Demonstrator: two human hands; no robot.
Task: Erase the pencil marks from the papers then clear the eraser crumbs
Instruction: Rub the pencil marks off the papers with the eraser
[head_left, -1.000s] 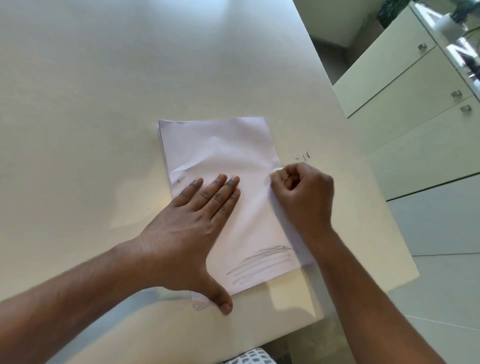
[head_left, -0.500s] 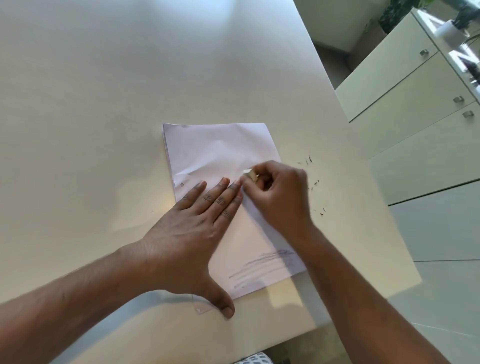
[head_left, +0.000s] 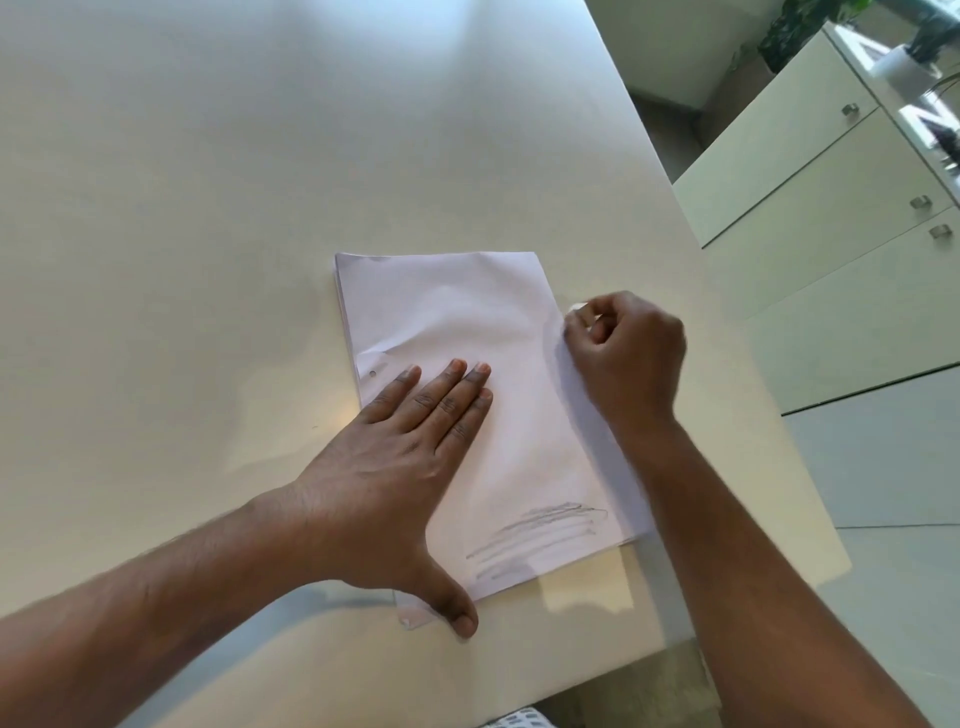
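Observation:
A stack of white papers (head_left: 467, 312) lies on the white table (head_left: 208, 208). Grey pencil marks (head_left: 540, 535) run across the top sheet near its lower edge. My left hand (head_left: 410, 452) presses flat on the sheet, fingers spread toward the middle, thumb at the bottom left corner. My right hand (head_left: 628, 358) is curled in a fist at the paper's right edge, pinching a small pale eraser (head_left: 575, 307) that peeks out at the fingertips. No crumbs can be made out beside the hand.
The table's right edge runs close past my right hand, its near edge just below the papers. White cabinets with metal knobs (head_left: 831, 208) stand to the right across a gap. A potted plant (head_left: 800, 31) sits at the top right.
My right hand swept from the paper's right edge in to the middle, beside my left fingertips, then back out to the right edge. The left hand stayed pressed on the sheet.

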